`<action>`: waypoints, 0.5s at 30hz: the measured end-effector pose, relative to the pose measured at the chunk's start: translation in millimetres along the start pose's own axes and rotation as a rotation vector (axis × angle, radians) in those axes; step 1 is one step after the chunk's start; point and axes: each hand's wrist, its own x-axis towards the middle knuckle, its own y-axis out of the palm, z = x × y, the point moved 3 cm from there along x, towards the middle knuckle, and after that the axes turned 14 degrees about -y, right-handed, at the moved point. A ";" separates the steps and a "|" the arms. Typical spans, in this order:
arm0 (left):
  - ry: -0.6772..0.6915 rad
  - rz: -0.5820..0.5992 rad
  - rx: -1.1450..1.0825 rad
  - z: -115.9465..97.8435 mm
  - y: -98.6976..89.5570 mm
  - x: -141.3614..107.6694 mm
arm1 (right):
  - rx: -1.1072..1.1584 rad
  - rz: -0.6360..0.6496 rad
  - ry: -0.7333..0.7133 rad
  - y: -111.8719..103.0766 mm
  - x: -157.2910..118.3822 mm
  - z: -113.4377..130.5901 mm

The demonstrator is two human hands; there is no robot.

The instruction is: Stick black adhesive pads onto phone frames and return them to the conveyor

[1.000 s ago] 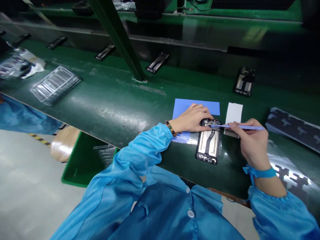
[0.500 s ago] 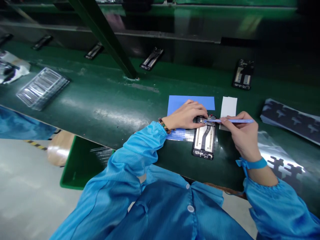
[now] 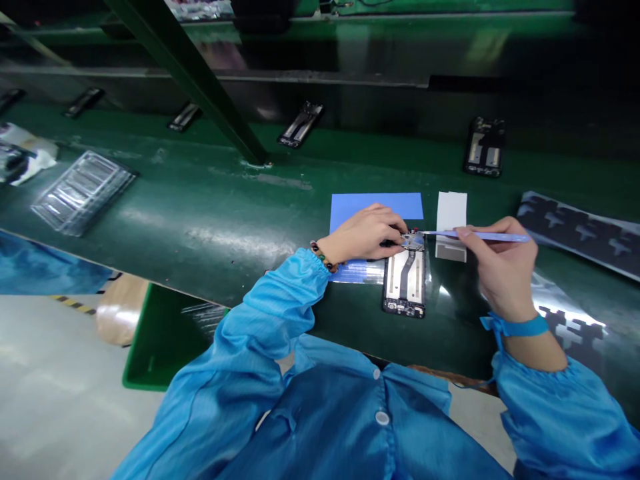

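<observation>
An opened phone (image 3: 404, 280) lies on the green bench, its metal plate and dark flat cable facing up. My left hand (image 3: 371, 233) grips the phone's upper left edge with thumb and fingers. Thin blue tweezers (image 3: 493, 236) are pinched in my right hand (image 3: 507, 273), and their tip reaches the upper right part of the phone. A blue sheet (image 3: 375, 203) lies partly under my left hand. Between the phone and my right hand is a white paper strip (image 3: 451, 213).
More opened phones (image 3: 301, 125) (image 3: 484, 148) lie along the bench's back. Clear trays (image 3: 83, 190) sit at the left, dark patterned sheets (image 3: 580, 230) at the right. A green post (image 3: 200, 87) rises behind; a green bin (image 3: 165, 340) stands below the front edge.
My right hand has moved right with the tweezers, drawing their tip back toward the phone's upper right edge. My left hand stays on the phone. The view has shifted slightly.
</observation>
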 end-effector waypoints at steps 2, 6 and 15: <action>0.001 0.012 -0.005 -0.5 -0.3 -0.4 | -0.011 -0.080 -0.013 -8.4 4.2 -0.4; 0.019 -0.019 -0.022 -1.4 -0.8 -1.4 | -0.034 -0.118 -0.001 -15.2 7.3 -2.6; 0.023 -0.008 -0.032 -1.8 2.9 -3.5 | 0.007 -0.107 -0.016 -20.7 9.9 -1.6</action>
